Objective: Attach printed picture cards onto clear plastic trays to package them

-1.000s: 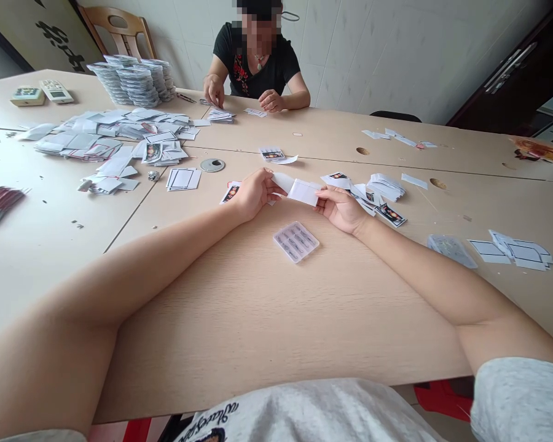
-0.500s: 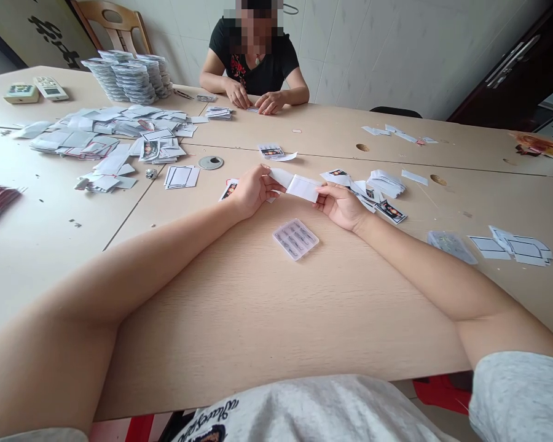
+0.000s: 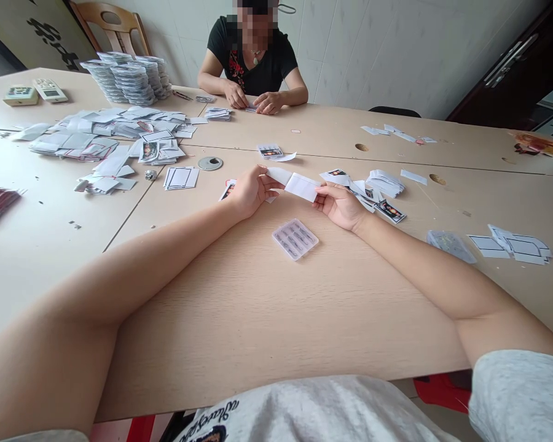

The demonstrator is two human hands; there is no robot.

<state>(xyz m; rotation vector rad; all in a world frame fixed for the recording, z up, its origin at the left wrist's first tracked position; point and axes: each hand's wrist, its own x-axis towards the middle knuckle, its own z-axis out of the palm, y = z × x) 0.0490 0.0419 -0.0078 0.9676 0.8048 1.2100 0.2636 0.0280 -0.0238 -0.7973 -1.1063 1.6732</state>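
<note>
A white folded paper card (image 3: 301, 187) is stretched between my two hands above the table. My left hand (image 3: 251, 191) is closed on its left flap, thumb on top. My right hand (image 3: 338, 204) pinches the card's right end. Just below them on the table lies a clear plastic case (image 3: 295, 239) with rows of small dark metal pieces inside. Printed cards (image 3: 389, 211) and white slips lie beside my right hand. Another printed card (image 3: 228, 189) is partly hidden behind my left hand.
Across the table a person in a black top (image 3: 253, 67) handles small papers. A big heap of white packets (image 3: 115, 126) and stacked clear cases (image 3: 131, 80) stand at back left. A plastic box (image 3: 450, 245) and bordered cards (image 3: 520, 244) lie at right.
The view has shifted very slightly. My hands hold the paper card in nearly the same place as before.
</note>
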